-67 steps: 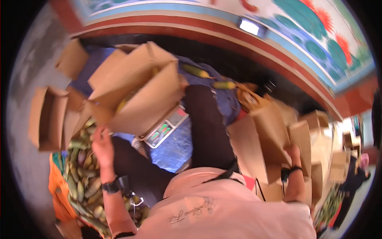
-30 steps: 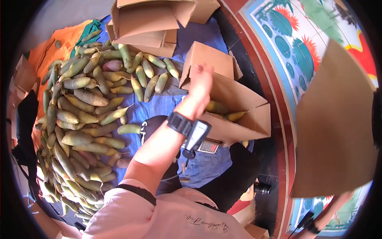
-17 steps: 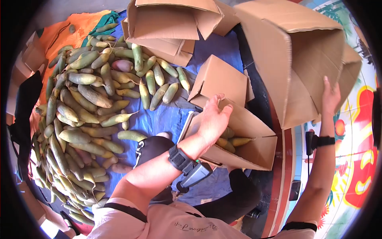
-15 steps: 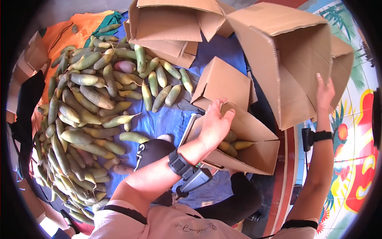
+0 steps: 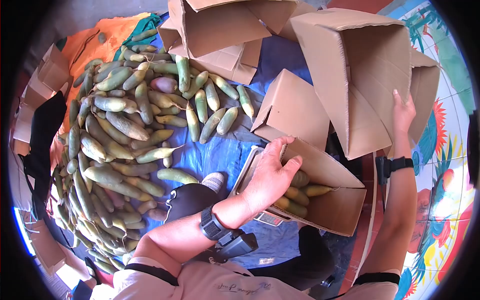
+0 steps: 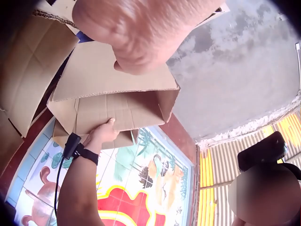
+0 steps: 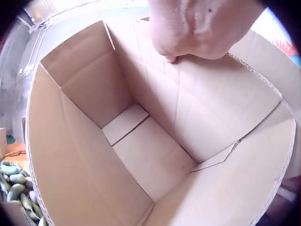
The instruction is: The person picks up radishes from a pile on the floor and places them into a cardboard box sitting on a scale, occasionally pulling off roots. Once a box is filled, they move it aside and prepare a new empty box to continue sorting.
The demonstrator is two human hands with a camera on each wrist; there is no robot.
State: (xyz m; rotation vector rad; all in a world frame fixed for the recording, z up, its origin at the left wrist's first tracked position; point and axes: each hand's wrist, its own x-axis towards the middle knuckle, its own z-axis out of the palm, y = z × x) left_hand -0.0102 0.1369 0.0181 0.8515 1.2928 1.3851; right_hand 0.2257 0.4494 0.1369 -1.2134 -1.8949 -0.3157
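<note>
My right hand (image 5: 404,112) grips the wall of a large cardboard box (image 5: 320,55), raised at upper right with its mouth facing me. In the right wrist view that hand lies over the rim, one fingertip on the inner wall; the box (image 7: 155,160) holds nothing. My left hand (image 5: 270,172) is at the near-left rim of a smaller cardboard box (image 5: 345,212), thumb and index finger spread apart; the other fingers are mostly hidden. Several green radishes (image 5: 315,191) lie inside that box. It stands over a scale (image 5: 270,219), mostly covered.
A big heap of green radishes (image 5: 120,125) covers the left of a blue tarp (image 5: 200,157). More open cardboard boxes (image 5: 225,30) stand at the back, and another carton (image 5: 295,105) sits beyond the radish box. A painted tile wall (image 5: 440,165) bounds the right side.
The right hand has brought the large box from the right side, swinging it round until its mouth shows. My left hand has come to the radish box's rim. The head view has turned.
</note>
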